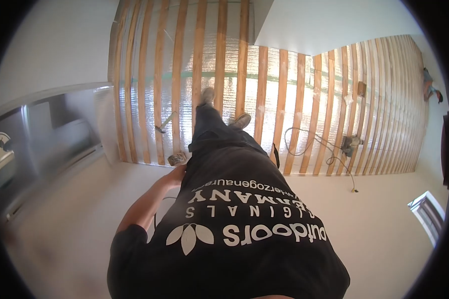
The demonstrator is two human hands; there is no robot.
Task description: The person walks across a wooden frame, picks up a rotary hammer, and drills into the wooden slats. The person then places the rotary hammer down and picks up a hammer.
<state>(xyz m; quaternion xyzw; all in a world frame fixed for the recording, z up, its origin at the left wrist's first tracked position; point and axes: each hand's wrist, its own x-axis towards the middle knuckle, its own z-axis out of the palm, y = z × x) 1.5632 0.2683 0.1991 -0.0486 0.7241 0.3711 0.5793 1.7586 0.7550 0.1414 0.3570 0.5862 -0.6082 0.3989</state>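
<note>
- Wooden strips (200,40) are running in rows over silvery foil (186,99), spreading ahead of the black shirt (224,209) and off to its right.
- Green tape (184,75) is crossing the foil, well ahead of the shirt.
- Two shoes (242,121) are standing among the strips, ahead of the shirt.
- The left hand (177,175) is resting at the shirt's left edge; its fingers are disappearing from sight, so I cannot tell whether its grip is spread or pinching something.
- The right hand is lying out of sight, so I cannot tell its grip either.
- A small brown box (176,158) is sitting just ahead of the shirt's left edge, nearest the left hand; whether they are touching is unclear.
- A hammer (167,120) is lying farther ahead, left of the shirt.
- A power tool (351,143) is sitting well right of the shirt, a cable (286,139) looping between them.
</note>
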